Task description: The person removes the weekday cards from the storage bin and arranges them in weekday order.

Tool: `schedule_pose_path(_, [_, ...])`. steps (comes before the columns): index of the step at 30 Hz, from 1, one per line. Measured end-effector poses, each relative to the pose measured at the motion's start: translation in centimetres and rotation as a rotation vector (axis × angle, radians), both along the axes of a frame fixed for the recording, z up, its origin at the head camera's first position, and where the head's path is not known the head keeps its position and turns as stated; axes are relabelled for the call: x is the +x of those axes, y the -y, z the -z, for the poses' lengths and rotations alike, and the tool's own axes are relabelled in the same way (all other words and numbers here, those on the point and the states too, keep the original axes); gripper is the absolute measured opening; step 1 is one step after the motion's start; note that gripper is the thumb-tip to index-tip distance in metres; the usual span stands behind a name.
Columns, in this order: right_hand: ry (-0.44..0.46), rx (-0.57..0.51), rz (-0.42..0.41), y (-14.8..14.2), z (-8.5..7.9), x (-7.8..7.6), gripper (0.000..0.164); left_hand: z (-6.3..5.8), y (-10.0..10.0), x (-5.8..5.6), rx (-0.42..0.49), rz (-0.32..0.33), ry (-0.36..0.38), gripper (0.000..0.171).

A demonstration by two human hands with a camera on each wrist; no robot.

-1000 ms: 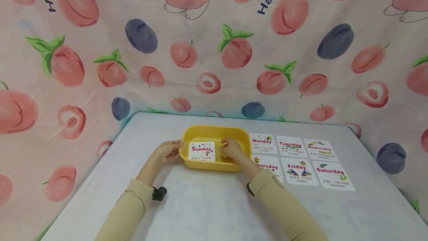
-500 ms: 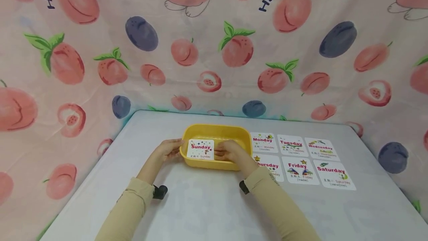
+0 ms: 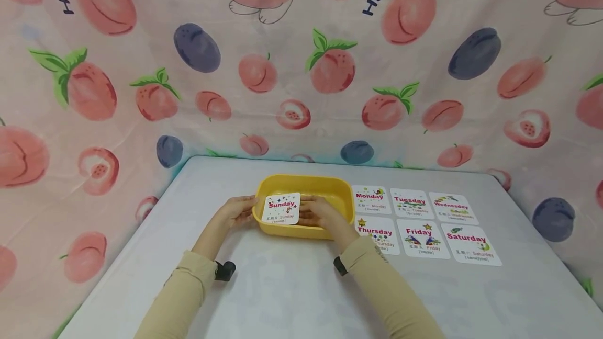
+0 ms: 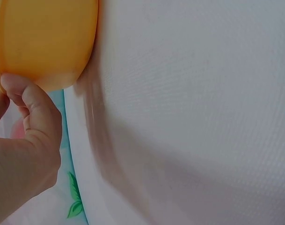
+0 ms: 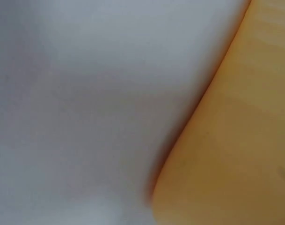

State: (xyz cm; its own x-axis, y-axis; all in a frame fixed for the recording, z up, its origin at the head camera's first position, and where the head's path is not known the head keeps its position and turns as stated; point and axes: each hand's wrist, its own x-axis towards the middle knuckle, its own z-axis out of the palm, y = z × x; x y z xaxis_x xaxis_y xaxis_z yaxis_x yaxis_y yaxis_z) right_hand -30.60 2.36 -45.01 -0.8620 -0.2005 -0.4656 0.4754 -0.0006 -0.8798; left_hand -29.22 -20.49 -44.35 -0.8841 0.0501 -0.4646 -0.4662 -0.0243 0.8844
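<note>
A yellow plastic basin (image 3: 330,186) stands on the table. My left hand (image 3: 237,210) pinches its left rim between thumb and fingers; the left wrist view shows this hand (image 4: 32,126) at the basin's edge (image 4: 48,42). Inside the basin, a white card printed "Sunday" (image 3: 281,209) is tilted, its full lettering visible. At that card's right edge my right hand (image 3: 322,213) grips it, reaching over the front rim; its fingertips are partly hidden. Only the basin's outer wall (image 5: 236,140) and white surface show in the right wrist view, without the hand.
Right of the basin lie two rows of cards: Monday (image 3: 369,200), Tuesday (image 3: 411,203) and Wednesday (image 3: 452,208) behind, Thursday (image 3: 375,233), Friday (image 3: 422,239) and Saturday (image 3: 472,244) in front. A fruit-print cloth (image 3: 301,93) hangs behind the white table (image 3: 282,292).
My right hand has moved left inside the basin to the Sunday card. The card has risen slightly and turned, showing its bottom line. The left hand has stayed on the rim.
</note>
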Motion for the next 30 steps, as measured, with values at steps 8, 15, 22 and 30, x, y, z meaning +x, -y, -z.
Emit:
schedule_pose_path(8, [-0.084, 0.153, 0.013, 0.6, 0.1, -0.4, 0.043, -0.2, 0.0, -0.1, 0.017, -0.009, -0.003, 0.050])
schedule_pose_path(15, [-0.117, 0.201, -0.018, 0.3, -0.2, -0.2, 0.045, -0.1, 0.0, 0.1, -0.004, -0.019, 0.026, 0.052])
schedule_pose_path(22, [-0.118, 0.224, -0.049, -0.9, -0.6, -0.5, 0.047, 0.0, 0.0, 0.3, 0.000, 0.002, -0.003, 0.052])
schedule_pose_path(30, [-0.123, 0.197, -0.081, -2.1, -1.5, -0.3, 0.064, -0.2, -0.1, 0.4, 0.023, 0.003, -0.014, 0.052])
